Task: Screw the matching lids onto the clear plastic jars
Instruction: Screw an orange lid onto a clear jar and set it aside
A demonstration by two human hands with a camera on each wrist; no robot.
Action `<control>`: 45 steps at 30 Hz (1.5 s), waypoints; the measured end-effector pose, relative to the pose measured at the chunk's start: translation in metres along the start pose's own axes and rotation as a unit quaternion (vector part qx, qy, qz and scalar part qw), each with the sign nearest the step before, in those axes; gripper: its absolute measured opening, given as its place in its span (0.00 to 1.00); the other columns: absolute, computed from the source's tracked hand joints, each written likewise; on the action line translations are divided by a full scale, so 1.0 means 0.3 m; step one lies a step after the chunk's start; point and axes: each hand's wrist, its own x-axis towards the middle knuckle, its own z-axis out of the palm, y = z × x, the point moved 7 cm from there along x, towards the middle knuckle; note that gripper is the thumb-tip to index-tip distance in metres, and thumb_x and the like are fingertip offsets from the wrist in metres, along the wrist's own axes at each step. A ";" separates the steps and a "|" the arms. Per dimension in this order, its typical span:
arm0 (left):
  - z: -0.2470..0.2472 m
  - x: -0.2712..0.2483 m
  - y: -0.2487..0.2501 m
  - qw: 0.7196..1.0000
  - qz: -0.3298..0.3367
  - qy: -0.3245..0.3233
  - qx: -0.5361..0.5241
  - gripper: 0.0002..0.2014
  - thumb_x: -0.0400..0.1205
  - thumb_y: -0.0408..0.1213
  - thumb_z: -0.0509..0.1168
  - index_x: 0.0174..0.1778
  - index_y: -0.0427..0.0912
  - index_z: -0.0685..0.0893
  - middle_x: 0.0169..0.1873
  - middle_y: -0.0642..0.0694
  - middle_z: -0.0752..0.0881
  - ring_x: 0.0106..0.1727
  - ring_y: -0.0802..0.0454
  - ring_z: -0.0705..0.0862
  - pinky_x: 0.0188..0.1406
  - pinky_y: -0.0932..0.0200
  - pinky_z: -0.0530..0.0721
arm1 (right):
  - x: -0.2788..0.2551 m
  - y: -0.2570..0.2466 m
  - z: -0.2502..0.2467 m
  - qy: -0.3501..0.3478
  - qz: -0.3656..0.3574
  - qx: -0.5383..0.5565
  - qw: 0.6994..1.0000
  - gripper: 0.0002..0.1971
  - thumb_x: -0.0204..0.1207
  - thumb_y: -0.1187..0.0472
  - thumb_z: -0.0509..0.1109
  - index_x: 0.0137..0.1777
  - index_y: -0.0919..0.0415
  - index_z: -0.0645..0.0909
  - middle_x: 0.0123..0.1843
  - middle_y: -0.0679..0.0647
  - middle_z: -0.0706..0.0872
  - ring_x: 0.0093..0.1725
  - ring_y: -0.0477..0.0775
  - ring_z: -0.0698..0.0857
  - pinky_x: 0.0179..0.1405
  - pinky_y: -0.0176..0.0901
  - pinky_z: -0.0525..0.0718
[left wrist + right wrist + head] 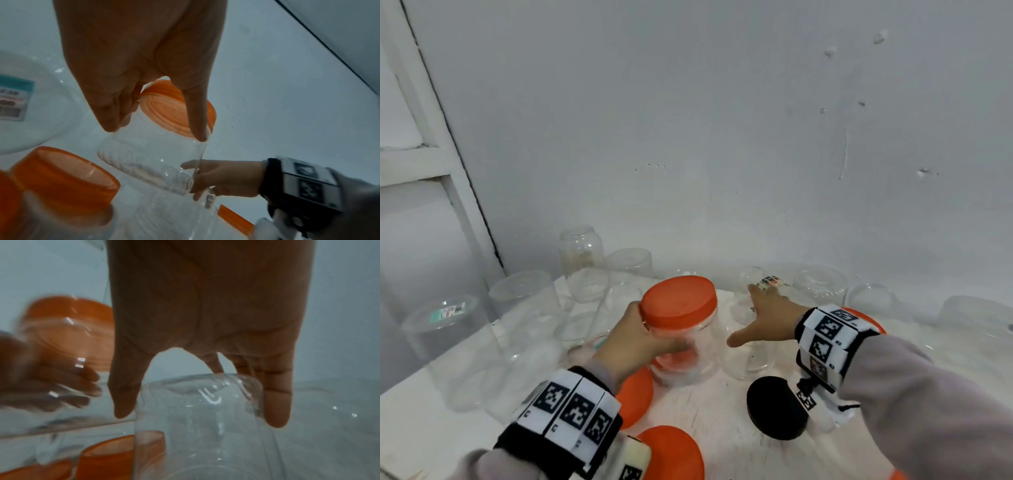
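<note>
White tabletop (pixel 722 428) mid-frame — my left hand (pixel 633 342) grips the light, slick capped jar (pixel 688 346) by its wall, right hand (pixel 767 318) spread over an upturned jar (pixel 197 410).

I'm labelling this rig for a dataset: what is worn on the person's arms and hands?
Both hands, left hand and right hand, are bare. Each wrist has a black band of white square-code tags, with a small camera mount beneath. The sleeves are light grey.

One capped jar (pixel 681 329); at least nine clear jars without lids; four loose orange lids visible; one black lid (pixel 777 407).
</note>
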 end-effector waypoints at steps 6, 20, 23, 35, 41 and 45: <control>0.058 0.148 0.037 1.000 0.006 0.005 0.030 0.48 0.58 0.41 0.86 0.71 0.44 0.68 0.61 0.47 0.81 0.63 0.47 0.80 0.67 0.44 0.77 | -0.139 0.041 -0.022 -0.001 0.013 0.011 1.000 0.62 0.56 0.30 0.78 0.83 0.51 0.47 0.75 0.58 0.60 0.74 0.62 0.67 0.72 0.56 0.73; 0.343 0.239 0.059 0.968 0.003 -0.086 0.236 0.52 0.59 0.42 0.85 0.76 0.40 0.64 0.70 0.41 0.75 0.70 0.42 0.74 0.70 0.45 0.74 | -0.437 0.191 -0.045 0.051 -0.010 0.036 0.998 0.52 0.54 0.34 0.80 0.74 0.51 0.59 0.67 0.43 0.65 0.67 0.48 0.68 0.56 0.40 0.72; 0.350 0.225 0.051 0.963 -0.003 -0.090 0.255 0.51 0.63 0.40 0.83 0.77 0.38 0.60 0.70 0.41 0.75 0.70 0.41 0.75 0.69 0.48 0.74 | -0.483 0.212 -0.046 0.054 -0.013 0.067 0.996 0.51 0.55 0.36 0.80 0.75 0.45 0.56 0.66 0.43 0.65 0.64 0.47 0.71 0.57 0.40 0.75; 0.257 0.037 0.035 0.905 -0.030 -0.142 0.400 0.41 0.74 0.57 0.71 0.75 0.36 0.65 0.68 0.42 0.77 0.60 0.48 0.77 0.50 0.60 0.72 | -0.563 0.211 -0.028 0.100 -0.042 0.101 0.989 0.46 0.59 0.41 0.80 0.72 0.48 0.57 0.65 0.43 0.64 0.60 0.46 0.72 0.48 0.34 0.72; 0.233 -0.170 -0.027 0.862 -0.039 -0.216 0.456 0.37 0.73 0.62 0.68 0.75 0.48 0.68 0.74 0.48 0.73 0.72 0.51 0.73 0.67 0.59 0.72 | -0.579 0.180 -0.008 0.097 -0.070 0.119 0.986 0.47 0.58 0.44 0.80 0.75 0.43 0.58 0.61 0.45 0.64 0.57 0.49 0.73 0.45 0.36 0.73; 0.202 -0.277 -0.109 0.786 -0.081 -0.257 0.556 0.55 0.64 0.74 0.67 0.82 0.55 0.52 0.82 0.47 0.57 0.81 0.45 0.58 0.78 0.43 0.64 | -0.579 0.170 0.017 0.110 -0.059 0.135 0.983 0.41 0.57 0.37 0.80 0.67 0.48 0.66 0.59 0.44 0.72 0.57 0.46 0.74 0.46 0.37 0.74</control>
